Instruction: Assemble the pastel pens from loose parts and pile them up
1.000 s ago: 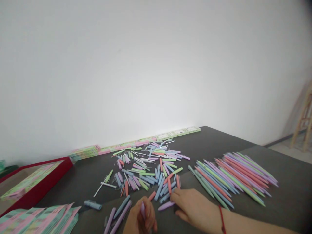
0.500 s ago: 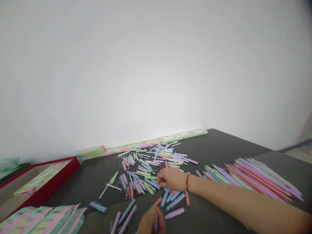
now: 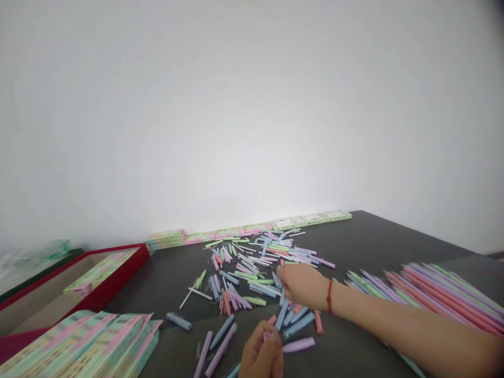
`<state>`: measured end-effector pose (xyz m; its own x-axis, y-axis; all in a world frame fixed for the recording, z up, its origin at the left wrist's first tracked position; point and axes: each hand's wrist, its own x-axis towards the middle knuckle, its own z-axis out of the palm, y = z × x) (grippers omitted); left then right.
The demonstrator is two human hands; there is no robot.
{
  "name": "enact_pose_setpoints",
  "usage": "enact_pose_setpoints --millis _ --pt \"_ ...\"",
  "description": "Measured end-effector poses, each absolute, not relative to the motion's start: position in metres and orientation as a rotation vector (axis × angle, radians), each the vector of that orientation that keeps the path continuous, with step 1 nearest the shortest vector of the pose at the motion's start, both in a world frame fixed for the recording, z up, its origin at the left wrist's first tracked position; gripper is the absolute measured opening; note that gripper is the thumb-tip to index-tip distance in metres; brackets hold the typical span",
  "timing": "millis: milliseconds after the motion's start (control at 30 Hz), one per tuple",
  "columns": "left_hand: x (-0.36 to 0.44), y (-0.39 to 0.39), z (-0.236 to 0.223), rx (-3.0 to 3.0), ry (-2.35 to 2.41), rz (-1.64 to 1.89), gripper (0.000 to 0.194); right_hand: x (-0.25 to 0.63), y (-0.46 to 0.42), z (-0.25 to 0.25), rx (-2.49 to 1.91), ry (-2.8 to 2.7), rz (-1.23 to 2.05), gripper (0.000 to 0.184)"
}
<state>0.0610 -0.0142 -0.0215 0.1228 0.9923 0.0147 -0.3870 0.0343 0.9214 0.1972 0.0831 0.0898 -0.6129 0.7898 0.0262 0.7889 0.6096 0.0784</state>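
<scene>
My left hand [image 3: 263, 352] is closed near the front of the table, with the end of a purple pen part [image 3: 266, 335] showing between its fingers. My right hand [image 3: 304, 285], with a red string at the wrist, reaches over the scattered pen parts. Its fingers are bent downward and pressed together; anything they hold is hidden. Below it lie blue barrel pieces [image 3: 299, 325], an orange piece [image 3: 318, 322] and a loose purple tapered piece [image 3: 299, 345]. Left of my left hand are purple barrels [image 3: 221, 350] and a blue piece [image 3: 222, 332].
Pastel pens [image 3: 452, 294] lie in a row at right, partly behind my right forearm. A red-edged box [image 3: 122, 278] holding printed packs stands at left, with fanned printed sleeves [image 3: 98, 341] in front. Flat cartons [image 3: 228, 232] line the wall. White refills [image 3: 201, 293] lie among the parts.
My right hand has moved from beside the purple tapered piece, forward into the scattered parts. My left hand keeps the purple part. The whole view has shifted, so things sit farther right.
</scene>
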Motion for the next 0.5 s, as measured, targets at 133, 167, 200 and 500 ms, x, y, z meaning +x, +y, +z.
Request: enact_pose_setpoints --millis 133,167,200,500 --pt "0.065 -0.013 -0.018 0.886 0.802 1.297 0.046 0.228 0.065 0.104 1.395 2.813 0.048 0.014" --pt "0.066 -0.014 -0.017 0.880 0.801 1.293 0.045 0.233 0.059 0.103 1.403 2.826 -0.019 0.014" --pt "0.066 -0.015 -0.015 0.875 0.802 1.283 0.045 0.235 0.054 0.100 1.410 2.850 -0.095 0.015" --pt "0.063 -0.016 -0.008 0.894 0.790 1.226 0.044 0.213 0.004 0.035 1.535 2.818 -0.248 0.032"
